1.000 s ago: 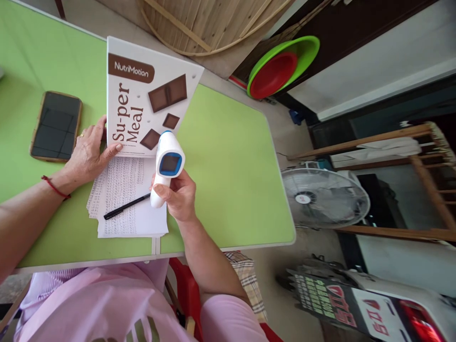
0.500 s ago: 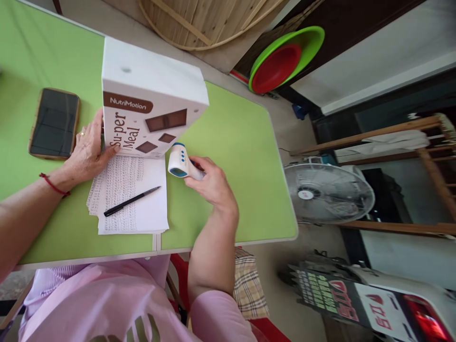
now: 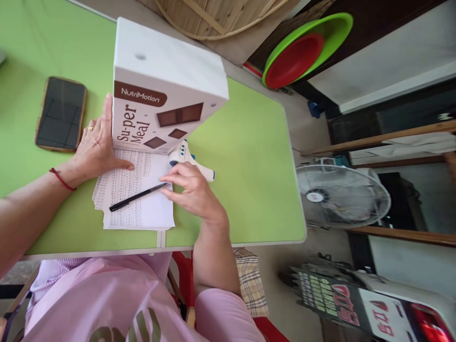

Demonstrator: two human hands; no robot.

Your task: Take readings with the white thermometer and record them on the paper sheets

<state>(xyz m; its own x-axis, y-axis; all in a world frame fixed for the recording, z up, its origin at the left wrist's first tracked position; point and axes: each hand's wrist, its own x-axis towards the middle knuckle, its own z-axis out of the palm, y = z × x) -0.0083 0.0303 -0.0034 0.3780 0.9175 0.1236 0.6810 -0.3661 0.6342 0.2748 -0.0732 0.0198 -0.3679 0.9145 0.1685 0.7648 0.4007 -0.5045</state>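
black pen (image 3: 137, 197) lies diagonally, tip toward right hand (image 3: 195, 192) — fingers parted; left hand (image 3: 95, 149) — fingers spread.

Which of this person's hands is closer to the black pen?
Right. The right hand is at the tip of the black pen, contact unclear; the left hand is farther off, beside the white box, its thumb over the papers.

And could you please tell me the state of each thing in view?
Box: upright
Phone: lying flat, screen dark
Thermometer: lying on its side
Papers: stacked unevenly, handwritten
Pen: lying on papers
Left hand: fingers spread
Right hand: loosely open
Red basin: nested in green basin
Fan: spinning or stopped, cannot tell
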